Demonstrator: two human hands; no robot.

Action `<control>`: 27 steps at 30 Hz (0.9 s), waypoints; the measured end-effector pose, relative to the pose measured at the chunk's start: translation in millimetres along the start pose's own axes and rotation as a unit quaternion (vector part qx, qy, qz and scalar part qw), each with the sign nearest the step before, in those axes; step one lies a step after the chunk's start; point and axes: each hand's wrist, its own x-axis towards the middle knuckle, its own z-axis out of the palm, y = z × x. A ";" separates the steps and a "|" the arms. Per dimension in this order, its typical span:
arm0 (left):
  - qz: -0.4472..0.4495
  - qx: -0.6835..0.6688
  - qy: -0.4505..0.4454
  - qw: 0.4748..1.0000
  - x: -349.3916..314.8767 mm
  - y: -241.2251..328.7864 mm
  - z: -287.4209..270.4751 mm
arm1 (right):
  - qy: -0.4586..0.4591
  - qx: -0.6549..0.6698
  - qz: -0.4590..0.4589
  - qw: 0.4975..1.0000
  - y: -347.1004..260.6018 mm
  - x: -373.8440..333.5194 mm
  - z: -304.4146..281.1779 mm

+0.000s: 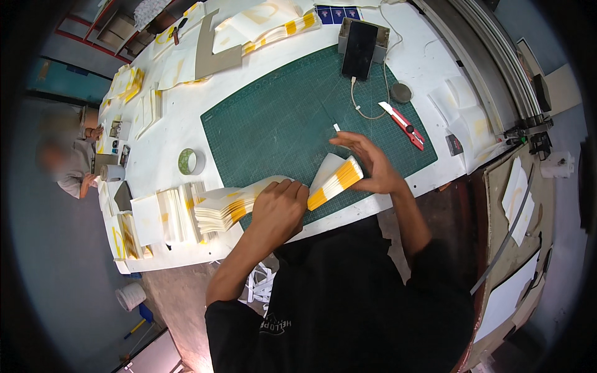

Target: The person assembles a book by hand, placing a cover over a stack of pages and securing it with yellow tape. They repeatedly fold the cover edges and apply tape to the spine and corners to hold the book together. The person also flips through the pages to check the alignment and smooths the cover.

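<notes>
A thick stack of white paper sheets with yellow printed edges (336,183) lies across the near edge of the green cutting mat (267,118). Clenched over the middle of the stack, my left hand (280,208) presses it together, and the sheets fan out on both sides. Just beyond the right end of the stack is my right hand (373,165), its fingers curved and apart; whether the thumb touches the paper is hard to see. A small white-tipped object (336,127) lies on the mat above the right fingers.
A red utility knife (407,129), a dark round lid (401,93) and a phone (359,50) on a cable lie to the right. A tape roll (191,161) and a paper stack (177,214) stand at left. A grey board (208,56) lies farther back. Another person (74,165) is at far left.
</notes>
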 end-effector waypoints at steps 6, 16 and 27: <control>-0.004 -0.005 0.005 1.000 -0.7 2.7 -1.5 | -0.135 -0.008 -0.002 0.991 22.7 12.3 -2.9; -0.013 0.009 0.005 1.000 -4.3 0.0 2.3 | -0.057 0.038 0.040 0.997 11.1 -2.6 19.1; -0.076 0.050 -0.015 0.996 -24.7 -31.9 -14.3 | -0.024 0.035 0.009 0.999 14.0 -4.4 22.3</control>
